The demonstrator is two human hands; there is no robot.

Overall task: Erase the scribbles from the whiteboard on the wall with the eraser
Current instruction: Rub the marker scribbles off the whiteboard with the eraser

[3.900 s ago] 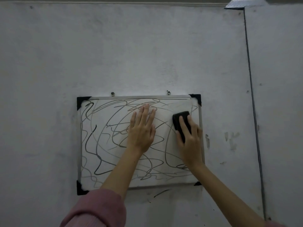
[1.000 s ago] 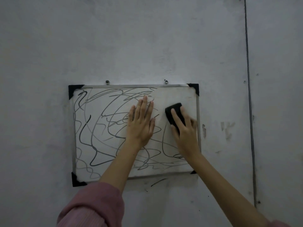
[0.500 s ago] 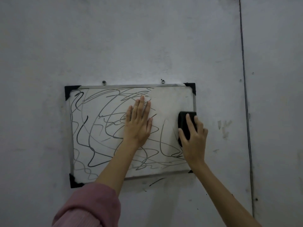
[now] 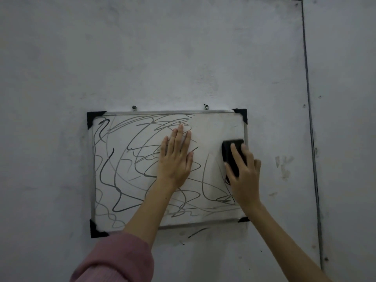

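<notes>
While L hand [image 4: 176, 159] lies flat on whiteboard [image 4: 215, 127], R hand [image 4: 243, 176] clamps eraser [image 4: 231, 150].

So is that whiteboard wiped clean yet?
No. The whiteboard is clean only at its upper right; scribbles cover the rest.

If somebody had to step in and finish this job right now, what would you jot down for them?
Left hand: flat and open on the middle of the whiteboard, steadying it.
Right hand: pressing the black eraser against the board near its right edge.
Done: only the upper right patch is wiped clean.
Left: the scribbles across the left half, the centre and the bottom, including under the left hand. There is also a dark mark on the wall just below the frame.
</notes>
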